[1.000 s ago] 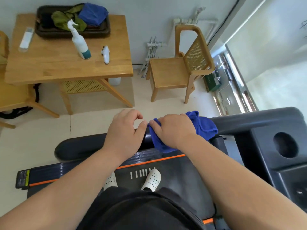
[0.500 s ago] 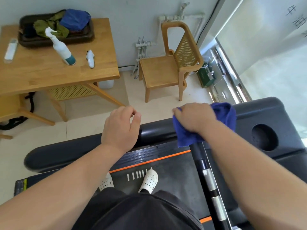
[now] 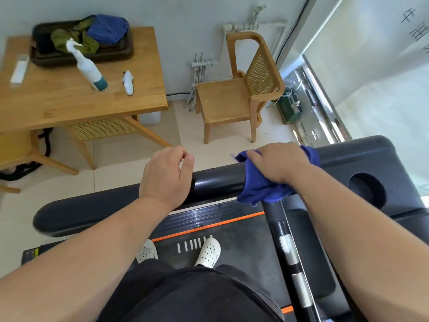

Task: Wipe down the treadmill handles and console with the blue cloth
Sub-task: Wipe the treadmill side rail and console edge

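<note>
While right hand (image 3: pixel 278 163) grips cloth (image 3: pixel 257 190), left hand (image 3: pixel 166 178) relaxed

Both bare forearms reach up from the lower corners toward mid-frame. The left grip (image 3: pixel 166 175) hovers palm down at centre, fingers loosely curled, thumb near the forefinger, holding nothing. The right grip (image 3: pixel 278 162), right of centre, lies palm down, fingers curled over the blue cloth (image 3: pixel 257 191).

Hands: two, left hand (image 3: pixel 164 180) and right hand (image 3: pixel 278 162)
Blue cloths: two, near blue cloth (image 3: pixel 260 191) and far blue cloth (image 3: pixel 108 29)
Green cloth (image 3: pixel 69 39): one
Spray bottle (image 3: pixel 90 70): one
Chairs: two, right chair (image 3: pixel 222 101) and left chair (image 3: pixel 16 147)
Table (image 3: pixel 69 105): one
Tray (image 3: pixel 116 53): one
</note>
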